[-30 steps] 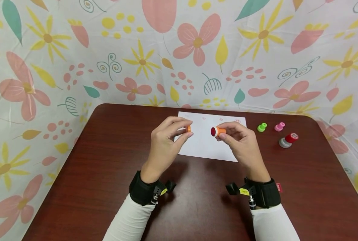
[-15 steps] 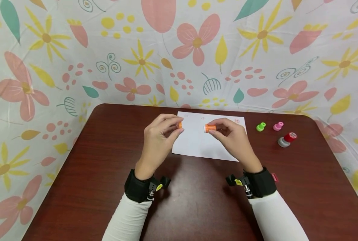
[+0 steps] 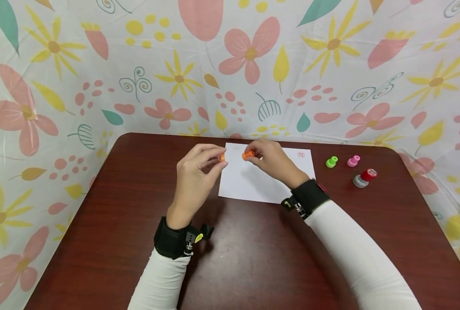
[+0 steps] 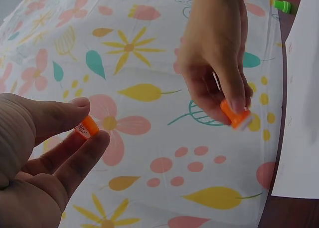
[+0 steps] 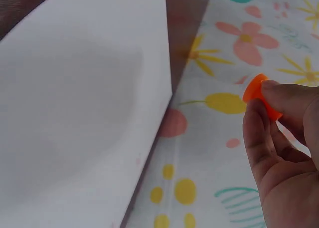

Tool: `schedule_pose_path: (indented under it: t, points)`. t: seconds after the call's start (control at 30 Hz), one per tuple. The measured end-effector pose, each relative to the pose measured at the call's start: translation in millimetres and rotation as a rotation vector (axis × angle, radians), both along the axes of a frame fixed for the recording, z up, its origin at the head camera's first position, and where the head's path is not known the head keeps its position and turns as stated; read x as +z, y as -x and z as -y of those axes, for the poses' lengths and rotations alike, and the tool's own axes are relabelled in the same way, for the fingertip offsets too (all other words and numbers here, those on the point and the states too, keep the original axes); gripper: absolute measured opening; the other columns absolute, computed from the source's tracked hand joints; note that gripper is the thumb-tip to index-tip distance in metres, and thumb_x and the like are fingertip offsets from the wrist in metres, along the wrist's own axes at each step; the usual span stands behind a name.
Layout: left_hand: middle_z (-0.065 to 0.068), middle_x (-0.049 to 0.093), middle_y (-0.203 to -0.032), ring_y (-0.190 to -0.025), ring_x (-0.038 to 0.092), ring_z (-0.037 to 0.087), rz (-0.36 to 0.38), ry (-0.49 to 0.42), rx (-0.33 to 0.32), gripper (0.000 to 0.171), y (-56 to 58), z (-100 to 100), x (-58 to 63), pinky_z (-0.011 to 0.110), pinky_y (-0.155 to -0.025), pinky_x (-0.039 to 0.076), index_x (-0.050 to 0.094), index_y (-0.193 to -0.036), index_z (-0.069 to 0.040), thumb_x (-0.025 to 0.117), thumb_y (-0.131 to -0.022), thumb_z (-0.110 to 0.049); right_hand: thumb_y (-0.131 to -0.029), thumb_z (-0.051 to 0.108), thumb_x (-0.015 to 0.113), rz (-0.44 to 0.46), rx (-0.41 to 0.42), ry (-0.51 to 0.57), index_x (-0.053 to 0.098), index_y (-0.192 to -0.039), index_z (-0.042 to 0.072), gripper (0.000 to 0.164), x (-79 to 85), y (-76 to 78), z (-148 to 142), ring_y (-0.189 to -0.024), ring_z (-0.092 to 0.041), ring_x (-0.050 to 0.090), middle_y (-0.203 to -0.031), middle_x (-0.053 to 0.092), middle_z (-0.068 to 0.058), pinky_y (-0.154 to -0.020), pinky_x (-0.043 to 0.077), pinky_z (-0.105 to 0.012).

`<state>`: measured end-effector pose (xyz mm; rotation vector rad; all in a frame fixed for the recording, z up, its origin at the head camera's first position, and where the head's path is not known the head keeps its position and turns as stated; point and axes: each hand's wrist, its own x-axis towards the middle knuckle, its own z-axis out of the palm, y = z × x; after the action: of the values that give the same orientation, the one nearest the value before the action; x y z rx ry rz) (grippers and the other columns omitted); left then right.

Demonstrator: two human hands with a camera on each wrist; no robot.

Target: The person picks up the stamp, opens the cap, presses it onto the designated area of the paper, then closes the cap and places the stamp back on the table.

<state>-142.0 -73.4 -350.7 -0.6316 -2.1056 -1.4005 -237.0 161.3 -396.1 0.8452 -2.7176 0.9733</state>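
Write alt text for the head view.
A right hand pinches an orange plastic stamp over a white rectangular paper sheet on a dark brown table; the left hand pinches a round orange cap near the sheet's left edge. Farther right are a green stamp, a pink stamp and a red-and-grey stamp, with white floral cloth behind.

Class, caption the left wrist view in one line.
Left hand pinches an orange cap; right hand holds an orange stamp.

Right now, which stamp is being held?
The orange stamp, in the right hand; the green one, pink one and red-topped one sit on the table.
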Motion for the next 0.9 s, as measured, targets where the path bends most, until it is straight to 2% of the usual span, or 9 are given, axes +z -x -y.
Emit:
schedule_pose_path:
  t: [0.2,0.4,0.7,0.77,0.9]
  points:
    - [0.010,0.070,-0.112,-0.098,0.074,0.019,0.010,-0.039,-0.007,0.026,2.8,3.8,-1.4,0.026,-0.088,0.061,0.078,-0.114,-0.003,0.081,-0.088,-0.001,-0.094,0.012,0.077,0.082,0.008,-0.075,0.074,-0.104,0.005,0.012,-9.0,24.2,14.8,-0.090,-0.022,0.067,-0.100,0.072,-0.010,-0.081,0.058,-0.037]
    - [0.010,0.070,-0.113,-0.099,0.073,0.020,0.022,-0.056,-0.002,0.027,3.8,7.1,-2.1,0.028,-0.088,0.062,0.078,-0.115,-0.004,0.081,-0.088,-0.003,-0.094,0.009,0.075,0.049,0.018,-0.207,0.074,-0.106,0.000,0.015,-17.9,43.0,26.5,-0.090,-0.026,0.062,-0.100,0.070,-0.013,-0.082,0.054,-0.037]
    - [0.007,0.071,-0.112,-0.098,0.071,0.018,0.072,-0.122,0.007,0.028,4.1,13.4,-3.7,0.030,-0.086,0.063,0.079,-0.114,-0.007,0.082,-0.086,-0.004,-0.094,0.005,0.075,0.026,0.077,-0.281,0.073,-0.096,0.001,0.005,-28.2,56.4,36.1,-0.092,-0.024,0.062,-0.100,0.067,-0.012,-0.079,0.054,-0.033]
    - [0.008,0.071,-0.113,-0.099,0.071,0.018,0.077,-0.133,0.010,0.028,4.6,14.7,-4.0,0.030,-0.086,0.063,0.079,-0.114,-0.007,0.082,-0.086,-0.004,-0.094,0.004,0.074,0.022,0.075,-0.293,0.073,-0.095,0.000,0.004,-29.5,58.6,37.5,-0.092,-0.024,0.061,-0.106,0.068,-0.015,-0.079,0.053,-0.032]
    - [0.008,0.071,-0.113,-0.100,0.070,0.018,0.077,-0.152,0.007,0.028,6.1,16.1,-3.9,0.030,-0.087,0.062,0.079,-0.114,-0.006,0.082,-0.087,-0.004,-0.095,0.001,0.071,0.027,0.060,-0.327,0.073,-0.096,-0.001,0.003,-31.7,63.3,39.1,-0.098,-0.026,0.063,-0.129,0.067,-0.021,-0.080,0.052,-0.032]
